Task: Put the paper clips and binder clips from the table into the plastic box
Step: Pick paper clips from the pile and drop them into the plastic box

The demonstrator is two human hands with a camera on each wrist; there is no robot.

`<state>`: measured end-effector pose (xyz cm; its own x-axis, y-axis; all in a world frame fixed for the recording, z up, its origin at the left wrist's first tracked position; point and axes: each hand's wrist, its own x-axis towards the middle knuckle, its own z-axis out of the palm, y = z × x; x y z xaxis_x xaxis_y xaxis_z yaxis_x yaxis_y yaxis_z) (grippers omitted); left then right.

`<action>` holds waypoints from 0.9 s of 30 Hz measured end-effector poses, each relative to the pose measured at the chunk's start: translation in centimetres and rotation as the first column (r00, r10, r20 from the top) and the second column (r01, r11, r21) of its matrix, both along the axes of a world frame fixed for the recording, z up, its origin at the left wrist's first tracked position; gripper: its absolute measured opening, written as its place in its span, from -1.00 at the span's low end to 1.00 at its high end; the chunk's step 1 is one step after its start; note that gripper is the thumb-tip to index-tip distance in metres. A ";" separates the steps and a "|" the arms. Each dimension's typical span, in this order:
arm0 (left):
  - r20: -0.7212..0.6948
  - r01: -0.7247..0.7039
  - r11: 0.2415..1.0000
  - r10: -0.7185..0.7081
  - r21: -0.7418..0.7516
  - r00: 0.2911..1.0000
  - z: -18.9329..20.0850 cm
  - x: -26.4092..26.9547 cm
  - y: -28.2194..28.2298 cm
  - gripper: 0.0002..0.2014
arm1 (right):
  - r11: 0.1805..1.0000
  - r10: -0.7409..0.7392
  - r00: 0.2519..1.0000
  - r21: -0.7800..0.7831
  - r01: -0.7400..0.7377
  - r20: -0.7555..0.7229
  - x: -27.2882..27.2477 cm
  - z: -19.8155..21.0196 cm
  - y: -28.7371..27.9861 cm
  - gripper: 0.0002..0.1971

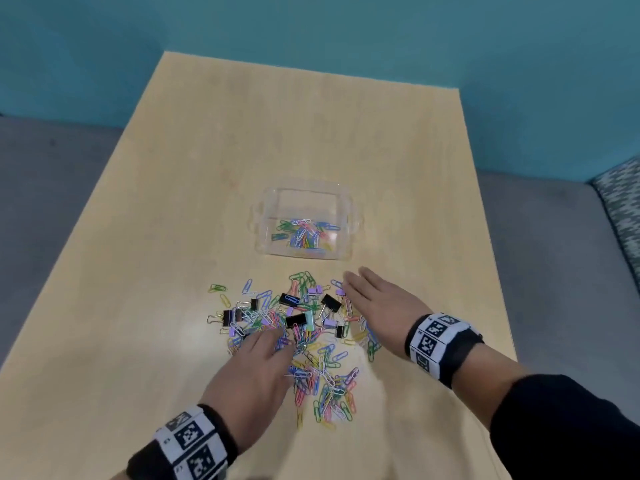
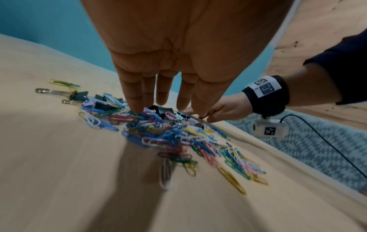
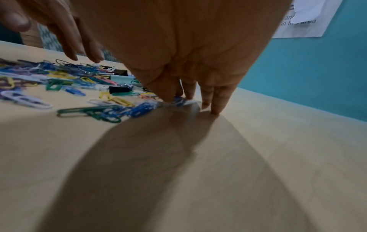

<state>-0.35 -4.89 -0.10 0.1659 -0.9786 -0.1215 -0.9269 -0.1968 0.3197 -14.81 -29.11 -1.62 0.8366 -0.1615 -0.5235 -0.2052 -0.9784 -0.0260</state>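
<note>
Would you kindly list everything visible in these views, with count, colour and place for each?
Paper clips: many, mixed colours, heaped on the table between the hands.
Binder clips: several, mostly black, some lilac, one pale blue, in the heap's far part.
Plastic box: one, clear, beyond the heap, some paper clips inside.
Table: one, light wood.
Wall: teal, behind.
Left hand: fingers straight, tips on the heap.
Right hand: flat, fingertips on the table at the heap's right edge.
Wristbands: two, black with markers.

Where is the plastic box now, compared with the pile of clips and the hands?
In the head view the plastic box stands on the table just beyond the pile of clips, slightly ahead of the right hand; some paper clips already lie inside it.
</note>
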 end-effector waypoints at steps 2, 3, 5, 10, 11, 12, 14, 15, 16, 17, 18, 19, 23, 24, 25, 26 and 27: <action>0.044 0.012 1.000 -0.012 -0.005 0.999 -0.5 -0.6 0.5 -0.62 | 1.000 -0.018 1.000 -0.019 0.018 -0.017 -0.8 -0.3 0.6 -0.23; 0.061 0.013 1.000 -0.013 -0.005 0.998 -0.6 -0.8 0.7 -0.61 | 0.999 -0.042 0.999 -0.014 0.042 -0.012 -1.5 -0.3 1.1 -0.23; 0.074 0.005 1.000 -0.006 0.018 0.997 -0.9 -1.1 1.3 -0.59 | 0.996 -0.094 0.992 0.005 0.094 0.080 -2.8 -0.2 2.8 -0.24; 0.060 -0.010 0.995 0.004 0.103 0.998 -1.9 -1.7 3.1 -0.60 | 0.950 -0.310 0.921 0.034 0.311 0.235 -6.1 -1.7 8.9 -0.23; 0.054 -0.006 0.995 0.000 0.102 0.999 -2.0 -1.9 3.4 -0.59 | 0.934 -0.356 0.902 0.055 0.354 0.246 -6.4 -2.0 10.2 -0.21; 0.050 0.001 0.995 -0.006 0.096 0.999 -2.2 -2.0 3.7 -0.56 | 0.920 -0.390 0.888 0.069 0.385 0.245 -6.6 -2.2 11.5 -0.19; 0.042 0.010 0.995 -0.014 0.100 0.999 -2.3 -2.3 4.3 -0.50 | 0.917 -0.397 0.880 0.097 0.386 0.259 -6.8 -2.3 13.7 -0.23; 0.034 0.008 0.994 -0.012 0.104 0.999 -2.4 -2.5 4.5 -0.49 | 0.923 -0.384 0.881 0.124 0.364 0.277 -6.9 -2.1 14.5 -0.29; 0.031 0.005 0.994 -0.008 0.107 0.999 -2.6 -2.6 4.8 -0.48 | 0.924 -0.381 0.875 0.160 0.347 0.300 -7.0 -1.8 15.1 -0.36; 0.030 -0.002 0.994 -0.001 0.107 1.000 -2.7 -2.7 5.0 -0.47 | 0.915 -0.401 0.858 0.195 0.354 0.322 -7.2 -1.5 15.6 -0.41; 0.026 -0.018 0.994 0.015 0.108 1.000 -2.8 -2.7 5.1 -0.45 | 0.898 -0.437 0.834 0.213 0.385 0.336 -7.4 -1.0 15.9 -0.43; 0.019 -0.042 0.993 0.040 0.108 0.999 -2.9 -2.7 5.2 -0.42 | 0.870 -0.491 0.805 0.222 0.440 0.332 -7.7 -0.5 16.2 -0.41; 0.012 -0.117 0.983 0.116 0.144 0.993 -3.3 -2.6 4.1 -0.28 | 0.755 -0.655 0.727 0.211 0.620 0.205 -7.3 0.1 17.1 -0.27; 0.008 -0.106 0.983 0.106 0.148 0.994 -3.5 -2.6 3.6 -0.27 | 0.756 -0.655 0.727 0.207 0.621 0.209 -6.7 -0.1 17.3 -0.24; 0.003 -0.087 0.985 0.087 0.147 0.996 -3.7 -2.7 3.0 -0.27 | 0.764 -0.646 0.730 0.206 0.612 0.224 -5.9 -0.4 17.4 -0.24; -0.001 -0.067 0.987 0.068 0.143 0.998 -3.9 -2.8 2.5 -0.28 | 0.775 -0.632 0.736 0.207 0.597 0.244 -4.9 -0.7 17.5 -0.25; -0.002 -0.052 0.989 0.053 0.138 0.999 -4.1 -2.9 2.0 -0.29 | 0.785 -0.620 0.740 0.212 0.582 0.261 -3.9 -1.0 17.5 -0.28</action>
<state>-3.26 -2.93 -4.22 0.2152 -0.9424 -0.2560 -0.9125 -0.2875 0.2910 -18.74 -11.61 -2.63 0.7012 -0.6424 -0.3093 -0.7128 -0.6405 -0.2858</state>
